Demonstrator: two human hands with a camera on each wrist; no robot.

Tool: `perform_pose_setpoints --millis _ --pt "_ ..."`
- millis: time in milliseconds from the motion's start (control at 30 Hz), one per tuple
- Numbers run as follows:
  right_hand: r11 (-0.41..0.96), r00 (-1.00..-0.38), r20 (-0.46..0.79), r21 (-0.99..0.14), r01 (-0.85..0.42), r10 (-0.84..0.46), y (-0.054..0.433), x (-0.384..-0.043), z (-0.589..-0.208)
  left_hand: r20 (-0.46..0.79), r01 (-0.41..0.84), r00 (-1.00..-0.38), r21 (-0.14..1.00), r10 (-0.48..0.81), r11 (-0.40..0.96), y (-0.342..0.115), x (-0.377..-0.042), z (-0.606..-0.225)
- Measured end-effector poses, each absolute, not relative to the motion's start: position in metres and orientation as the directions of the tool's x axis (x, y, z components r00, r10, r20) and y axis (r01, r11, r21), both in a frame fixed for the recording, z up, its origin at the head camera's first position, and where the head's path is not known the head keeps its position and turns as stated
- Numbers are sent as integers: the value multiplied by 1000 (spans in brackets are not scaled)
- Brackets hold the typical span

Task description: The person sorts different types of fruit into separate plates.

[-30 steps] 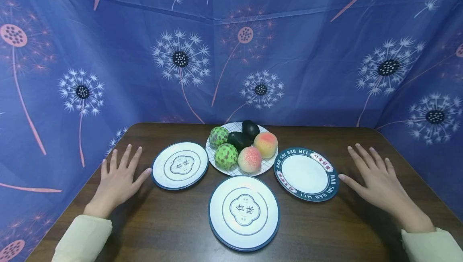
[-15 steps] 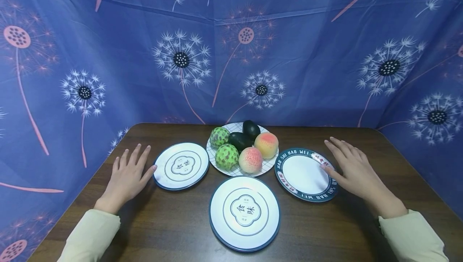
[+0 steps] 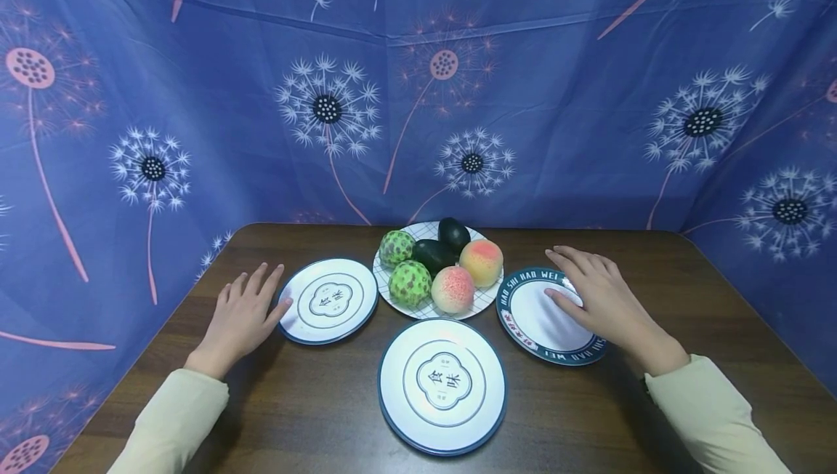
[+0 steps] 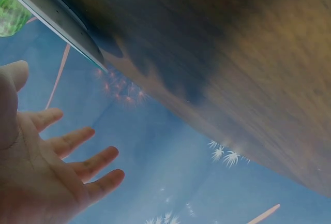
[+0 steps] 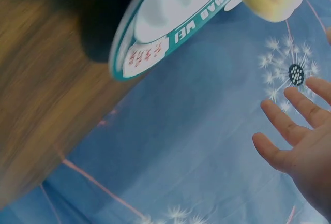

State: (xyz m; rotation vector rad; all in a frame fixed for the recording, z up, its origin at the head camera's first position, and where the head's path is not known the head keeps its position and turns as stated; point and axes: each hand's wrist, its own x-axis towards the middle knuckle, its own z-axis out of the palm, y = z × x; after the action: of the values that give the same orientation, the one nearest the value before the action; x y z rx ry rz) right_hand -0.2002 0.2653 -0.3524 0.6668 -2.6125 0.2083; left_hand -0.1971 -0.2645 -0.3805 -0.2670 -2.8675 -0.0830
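Observation:
My left hand (image 3: 242, 321), fingers straight and spread, hovers beside the left white plate (image 3: 330, 299); its thumb overlaps the plate's blue rim in the head view. In the left wrist view that hand (image 4: 46, 172) shows a bare palm. Over the green-rimmed plate (image 3: 523, 314) hangs my right hand (image 3: 608, 303), fingers slightly bent and holding nothing, hiding the plate's right side. The right wrist view shows the hand (image 5: 305, 136) apart from the rim. Nearest to it on the fruit plate (image 3: 485, 298) is a yellow-red peach (image 3: 481, 262).
A pink peach (image 3: 453, 288), two dark avocados (image 3: 434, 254) and two mottled green round fruits (image 3: 410, 283) share the fruit plate. In front stands a blue-rimmed white plate (image 3: 418, 416). A blue dandelion-print cloth (image 3: 556, 96) hangs behind the wooden table (image 3: 314, 408).
My right hand has moved left, from beside the green-rimmed plate to above it, its fingers drawing closer together. My left hand has shifted slightly right toward the left plate. Plates and fruit stay put.

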Motion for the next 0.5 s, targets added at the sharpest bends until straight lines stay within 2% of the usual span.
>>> perform_pose_setpoints --millis 500 --pt "842 -782 388 -27 -538 -487 227 -212 -355 299 241 -923 -40 242 970 -257 -204 -387"
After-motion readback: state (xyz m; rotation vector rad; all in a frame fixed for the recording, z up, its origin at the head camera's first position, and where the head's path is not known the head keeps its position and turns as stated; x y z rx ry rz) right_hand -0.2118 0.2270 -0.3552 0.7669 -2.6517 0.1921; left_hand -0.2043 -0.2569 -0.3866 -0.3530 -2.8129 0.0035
